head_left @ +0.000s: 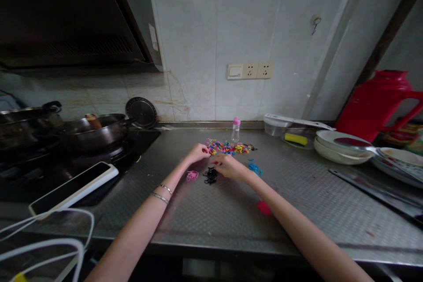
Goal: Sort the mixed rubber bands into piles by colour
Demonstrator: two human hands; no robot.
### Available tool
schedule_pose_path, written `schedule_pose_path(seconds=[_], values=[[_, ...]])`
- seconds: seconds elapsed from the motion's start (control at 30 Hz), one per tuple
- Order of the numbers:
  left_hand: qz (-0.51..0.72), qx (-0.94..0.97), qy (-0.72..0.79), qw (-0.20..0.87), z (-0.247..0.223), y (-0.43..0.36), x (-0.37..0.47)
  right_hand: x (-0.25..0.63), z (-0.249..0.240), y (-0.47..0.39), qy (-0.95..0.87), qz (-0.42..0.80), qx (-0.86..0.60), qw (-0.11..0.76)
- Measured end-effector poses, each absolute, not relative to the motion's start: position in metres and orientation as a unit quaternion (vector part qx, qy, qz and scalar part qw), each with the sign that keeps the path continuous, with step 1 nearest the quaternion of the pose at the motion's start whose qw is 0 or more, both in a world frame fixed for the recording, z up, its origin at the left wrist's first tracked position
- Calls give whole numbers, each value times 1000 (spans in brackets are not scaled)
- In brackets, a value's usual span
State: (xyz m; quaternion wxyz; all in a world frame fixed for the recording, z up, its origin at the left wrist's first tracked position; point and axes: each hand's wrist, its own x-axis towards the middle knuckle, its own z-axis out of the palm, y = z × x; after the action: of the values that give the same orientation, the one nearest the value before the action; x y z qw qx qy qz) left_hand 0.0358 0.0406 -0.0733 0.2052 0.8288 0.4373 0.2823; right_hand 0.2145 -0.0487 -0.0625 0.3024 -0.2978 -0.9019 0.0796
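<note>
A heap of small multicoloured loops (224, 146), perhaps rubber bands or hair ties, lies on the metal counter. My left hand (198, 153) is closed at the heap's left edge, fingertips pinched; what they hold is too small to tell. My right hand (228, 165) has its fingers drawn together just in front of the heap, with some red by the fingertips that I cannot make out. Between and below the hands sit a black pile (210, 176) and a pink pile (192, 176). Blue pieces (255, 168) lie right of my right hand.
Behind the heap stands a small clear bottle with a pink cap (235, 130). A red piece (264, 207) lies by my right forearm. Pans (95, 130) and a white-edged phone-like device (74, 187) are at left. Plates (342, 147), a knife (373, 189) and a red jug (376, 105) occupy the right.
</note>
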Motion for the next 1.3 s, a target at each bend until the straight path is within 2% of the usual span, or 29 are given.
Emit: schedule_pose_path(seconds=[0.2,0.4,0.8,1.1,1.3], values=[[242,836,478,119,-74,31,41,250,-63,-32,-847,27,-380,370],[244,827,497,100,-74,25,45,275,-79,-14,-827,4,-418,375],[263,828,474,147,-65,21,47,267,-81,-23,-844,13,-458,279],[284,828,467,128,-57,30,38,253,-70,-34,-867,-8,-447,222],[278,828,414,256,-33,28,31,252,-67,-37,-864,-40,-460,202]])
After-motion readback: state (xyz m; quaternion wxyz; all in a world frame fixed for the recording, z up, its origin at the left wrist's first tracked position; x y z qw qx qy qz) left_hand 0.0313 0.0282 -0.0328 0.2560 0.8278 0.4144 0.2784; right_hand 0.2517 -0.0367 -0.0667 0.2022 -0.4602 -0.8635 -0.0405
